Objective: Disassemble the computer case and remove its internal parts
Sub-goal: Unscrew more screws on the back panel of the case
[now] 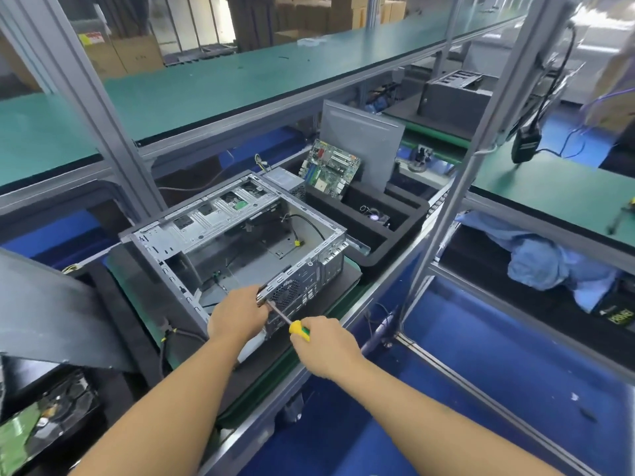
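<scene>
An open grey metal computer case lies on a black mat on the bench, its inside nearly bare apart from a few cables. My left hand grips the near rear corner of the case. My right hand holds a screwdriver with a yellow and green handle. Its shaft points up-left to the case's rear panel, right beside my left hand. A green motherboard leans in a black foam tray behind the case, next to a grey side panel.
A silver power supply sits behind the case. A dark panel and a hard drive lie at the left. Aluminium frame posts stand right of the tray. A blue cloth lies on the right-hand bench.
</scene>
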### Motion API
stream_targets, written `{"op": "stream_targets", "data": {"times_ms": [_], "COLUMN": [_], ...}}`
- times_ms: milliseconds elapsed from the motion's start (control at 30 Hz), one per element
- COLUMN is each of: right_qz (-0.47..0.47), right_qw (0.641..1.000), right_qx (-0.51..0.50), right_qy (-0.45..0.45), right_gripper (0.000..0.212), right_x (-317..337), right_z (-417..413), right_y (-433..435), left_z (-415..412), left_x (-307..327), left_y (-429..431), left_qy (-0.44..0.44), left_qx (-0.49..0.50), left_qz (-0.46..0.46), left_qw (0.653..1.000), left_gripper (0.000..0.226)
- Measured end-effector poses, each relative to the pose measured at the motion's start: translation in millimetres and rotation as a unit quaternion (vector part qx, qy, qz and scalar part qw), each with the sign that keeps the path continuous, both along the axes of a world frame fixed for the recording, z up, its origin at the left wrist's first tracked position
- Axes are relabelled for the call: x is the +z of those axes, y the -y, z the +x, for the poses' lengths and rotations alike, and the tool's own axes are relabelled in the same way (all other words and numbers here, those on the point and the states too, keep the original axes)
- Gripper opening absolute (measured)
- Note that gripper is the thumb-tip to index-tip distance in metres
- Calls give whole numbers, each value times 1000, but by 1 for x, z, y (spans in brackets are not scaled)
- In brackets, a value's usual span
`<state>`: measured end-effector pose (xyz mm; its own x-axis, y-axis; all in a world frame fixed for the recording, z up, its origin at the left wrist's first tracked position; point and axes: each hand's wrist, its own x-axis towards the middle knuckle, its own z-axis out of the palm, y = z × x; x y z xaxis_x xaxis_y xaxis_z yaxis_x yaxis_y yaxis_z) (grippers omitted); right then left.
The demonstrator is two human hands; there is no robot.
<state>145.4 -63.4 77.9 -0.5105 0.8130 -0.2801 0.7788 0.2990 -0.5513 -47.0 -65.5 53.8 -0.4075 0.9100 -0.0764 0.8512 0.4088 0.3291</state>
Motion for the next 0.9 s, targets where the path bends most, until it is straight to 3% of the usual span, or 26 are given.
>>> {"op": "stream_targets", "data": {"times_ms": [33,100,133,200,300,433,533,633,700,800,867,900], "right_qz": [-125,-344,-409,-482,-521,-477,-404,-263,-96,113,118,75], "right_qw": [988,910,875,834,812,832,879,949,993,989,989,995], "right_qx": [-55,-142,-159,-157,-118,-100,-91,-42,12,83,81,59], "right_qy": [-74,-180,-205,-218,-236,-263,-236,-167,-65,40,36,20], "right_gripper": [30,27,26,30,34,27,24,25,22,27,32,34], "right_x": [1,3,2,-1,-7,-13,-14,-9,-4,-2,-1,1], "right_z": [2,5,7,9,13,20,21,21,22,21,19,18], "right_y": [-6,-14,-17,-23,-31,-35,-33,-31,-31,-25,-22,-22], "left_z": [0,0,1,2,3,3,2,2,1,1,0,0], "left_x": [0,0,1,2,4,2,2,2,1,0,-1,-1], "left_y": [0,0,0,0,1,2,2,1,1,1,1,1], "left_qy": [-4,-10,-12,-17,-22,-22,-27,-28,-28,-30,-27,-25], "left_qx": [-2,-4,-3,0,2,3,4,9,10,11,5,4], "left_qz": [0,-1,-3,-9,-11,-4,-5,-7,-9,-8,-5,-3], "left_qw": [1000,1000,1000,1000,1000,1000,1000,1000,1000,999,1000,1000], "left_gripper": [9,11,11,13,15,8,9,7,9,11,11,11]}}
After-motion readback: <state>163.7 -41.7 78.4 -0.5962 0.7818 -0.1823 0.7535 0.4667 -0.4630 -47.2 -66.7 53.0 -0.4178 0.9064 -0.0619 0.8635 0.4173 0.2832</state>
